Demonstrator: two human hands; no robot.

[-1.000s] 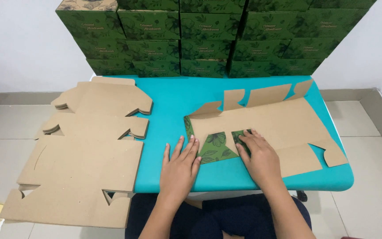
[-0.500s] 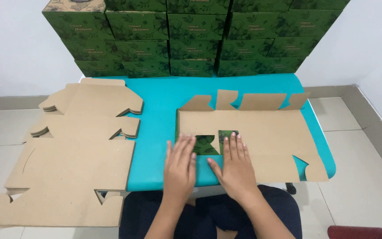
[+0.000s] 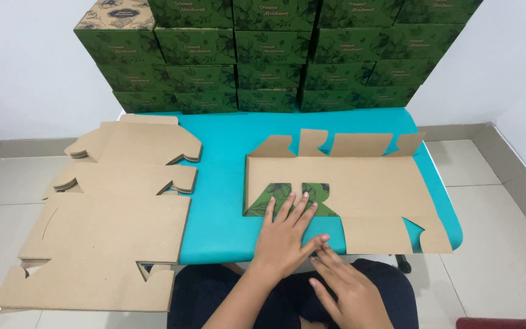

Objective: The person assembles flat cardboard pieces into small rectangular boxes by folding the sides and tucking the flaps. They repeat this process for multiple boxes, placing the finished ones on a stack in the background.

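Left hand: the left hand (image 3: 284, 234) lies flat, palm down, fingers spread and gripping nothing, pressing on the near edge of the flat brown cardboard box blank with a green leaf-printed underside (image 3: 360, 186); its fingertips reach onto the folded green flap (image 3: 290, 196).
Right hand: the right hand (image 3: 348, 289) sits at the near table edge, just below the blank, fingers extended and loosely open; its fingertips touch the left thumb, and whether they touch the cardboard is hard to tell.
Box blank: it lies unfolded on the right half of the turquoise table (image 3: 223, 183), brown side up, with four short flaps along its far edge and a notched tab at the near right corner overhanging the table.
Hidden: the hand covers part of the green flap, and most of the blank's printed side faces down, unseen.
Stack of blanks: a pile of flat brown cardboard cut-outs (image 3: 114, 213) rests on the left, overhanging the table's left and near edges; how many sheets it holds cannot be counted.
Finished boxes: dark green printed cartons (image 3: 275, 55) stand stacked in rows at the far edge against the white wall; the top row is cut off by the frame.
Person: dark-clad lap (image 3: 226, 298) shows below the table; the forearms are cut off at the bottom.
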